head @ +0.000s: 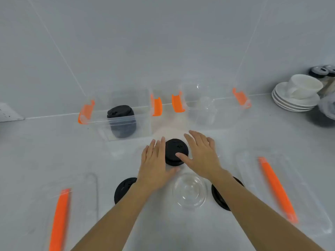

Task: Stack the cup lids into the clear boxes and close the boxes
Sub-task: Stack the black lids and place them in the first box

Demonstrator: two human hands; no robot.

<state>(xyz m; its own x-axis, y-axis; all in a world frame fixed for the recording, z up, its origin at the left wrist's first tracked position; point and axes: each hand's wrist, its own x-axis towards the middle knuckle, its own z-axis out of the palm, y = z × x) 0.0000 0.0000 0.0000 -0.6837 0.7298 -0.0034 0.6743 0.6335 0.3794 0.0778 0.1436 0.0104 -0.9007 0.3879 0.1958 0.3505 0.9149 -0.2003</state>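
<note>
black lid stack [175, 151] | between left hand [156, 163], right hand [201, 155] | fingers spread (thumbs touching)

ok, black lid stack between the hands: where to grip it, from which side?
Take the black lid stack by its rim, on opposite left and right edges, coming in from the sides. It sits flat and round with a raised top, and the left hand and right hand already flank it; the right thumb rests on top. Both hands look open.
</note>
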